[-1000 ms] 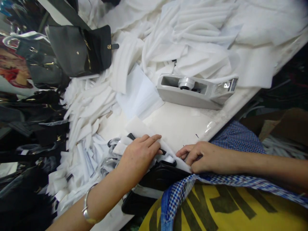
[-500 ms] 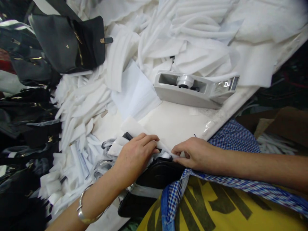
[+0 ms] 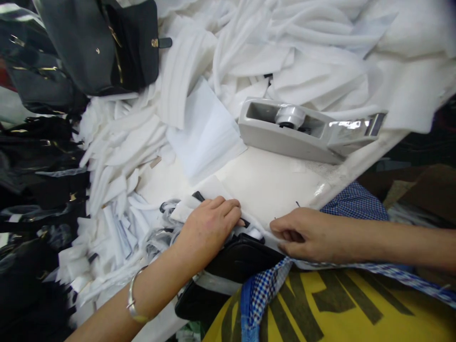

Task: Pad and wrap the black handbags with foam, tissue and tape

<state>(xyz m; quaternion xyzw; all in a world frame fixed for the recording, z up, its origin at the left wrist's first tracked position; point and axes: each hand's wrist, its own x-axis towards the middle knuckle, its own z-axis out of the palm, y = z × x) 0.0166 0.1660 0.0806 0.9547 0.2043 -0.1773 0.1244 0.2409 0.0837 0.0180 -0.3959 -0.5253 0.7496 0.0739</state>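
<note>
Pinching a soft white strip (image 3: 268, 239) — foam, perhaps — the right hand (image 3: 298, 233) curls.

I see large dark lettering (image 3: 335, 299) on the yellow garment (image 3: 337, 330) at the bottom of the frame, but can't make out any word there.

The smooth piece (image 3: 245, 256) below the left hand (image 3: 212, 223) is coloured black and crossed by a whitish band (image 3: 217, 283). Beyond that hand, plain white is shown by the heaped sheets (image 3: 185, 71), black by the far bag (image 3: 85, 42) with gold-coloured fittings (image 3: 154, 42). Beyond the right hand (image 3: 294, 232), the tape dispenser (image 3: 285, 137) is coloured grey; below that hand, the apron (image 3: 267, 285) is checked in blue and white, the garment (image 3: 335, 327) marked dark on yellow.
</note>
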